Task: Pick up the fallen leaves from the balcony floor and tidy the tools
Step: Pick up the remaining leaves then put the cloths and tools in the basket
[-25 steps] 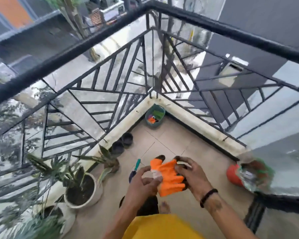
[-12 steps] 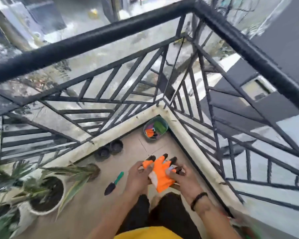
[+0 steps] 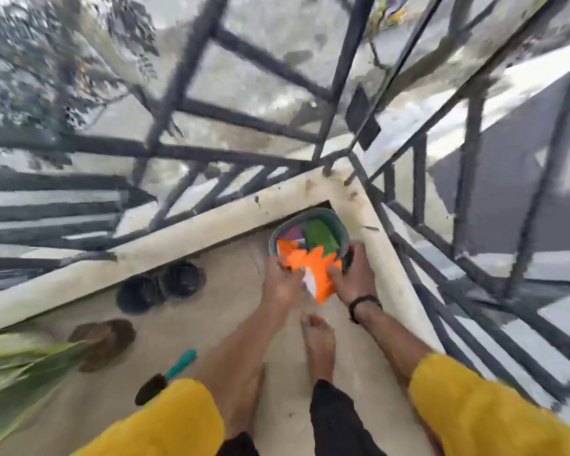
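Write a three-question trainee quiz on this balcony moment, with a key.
1. True or false: both hands hold the orange glove.
2. Where does the bucket stand? A) in the railing corner B) beside the plant C) on the ledge
3. Fill in: the trowel with the teal handle lies on the ____.

Key
1. True: the left hand and the right hand grip the glove from either side, just at the bucket's near rim.
2. A: it stands on the floor, in the corner.
3. Floor, to the person's left, held by neither hand.
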`<control>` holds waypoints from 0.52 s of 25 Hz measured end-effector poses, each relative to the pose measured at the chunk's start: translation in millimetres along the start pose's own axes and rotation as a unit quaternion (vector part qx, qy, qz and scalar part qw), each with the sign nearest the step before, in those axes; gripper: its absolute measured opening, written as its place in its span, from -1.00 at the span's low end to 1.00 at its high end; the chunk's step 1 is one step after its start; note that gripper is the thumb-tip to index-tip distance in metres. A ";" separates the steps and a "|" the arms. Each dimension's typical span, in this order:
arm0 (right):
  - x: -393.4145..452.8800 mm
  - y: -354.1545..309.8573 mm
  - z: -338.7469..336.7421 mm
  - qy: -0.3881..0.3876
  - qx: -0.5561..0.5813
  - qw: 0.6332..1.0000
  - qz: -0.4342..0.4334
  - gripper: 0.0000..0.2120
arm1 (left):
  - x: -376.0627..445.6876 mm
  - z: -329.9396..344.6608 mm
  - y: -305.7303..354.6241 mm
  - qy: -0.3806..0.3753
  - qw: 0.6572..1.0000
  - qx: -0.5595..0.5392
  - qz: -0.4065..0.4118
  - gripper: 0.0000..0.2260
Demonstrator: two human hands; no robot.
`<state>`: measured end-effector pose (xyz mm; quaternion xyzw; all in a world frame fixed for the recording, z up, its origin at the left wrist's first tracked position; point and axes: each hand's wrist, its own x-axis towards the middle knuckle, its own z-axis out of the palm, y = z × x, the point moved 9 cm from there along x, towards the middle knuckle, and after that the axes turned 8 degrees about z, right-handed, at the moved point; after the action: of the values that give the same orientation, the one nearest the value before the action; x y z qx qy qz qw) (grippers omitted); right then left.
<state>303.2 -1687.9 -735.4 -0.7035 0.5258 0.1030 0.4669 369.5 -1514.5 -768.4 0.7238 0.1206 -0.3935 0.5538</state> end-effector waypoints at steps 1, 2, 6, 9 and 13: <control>45.1 9.4 18.8 0.019 -0.027 0.999 -0.014 -0.68 | 41.6 16.1 -14.1 0.000 1.000 0.000 0.009 -0.67; 83.8 17.4 34.4 0.036 -0.055 0.997 -0.027 -0.75 | 75.3 27.4 -22.0 0.007 1.000 -0.008 0.021 -0.62; 199.9 56.0 87.1 0.054 -0.103 0.993 -0.021 -0.84 | 170.6 58.6 -79.4 -0.024 0.999 0.039 0.004 -0.52; 231.3 66.4 116.7 0.040 -0.187 0.979 -0.067 -0.78 | 190.9 56.7 -104.5 -0.048 0.997 0.067 0.010 -0.56; 198.5 62.8 115.9 0.061 -0.285 0.951 -0.103 -0.71 | 137.7 18.7 -124.8 -0.052 0.998 0.016 0.013 -0.82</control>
<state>375.3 -1727.7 -958.9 -0.8627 0.4266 0.1563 0.2222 376.2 -1522.7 -955.0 0.7127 0.0756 -0.4251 0.5529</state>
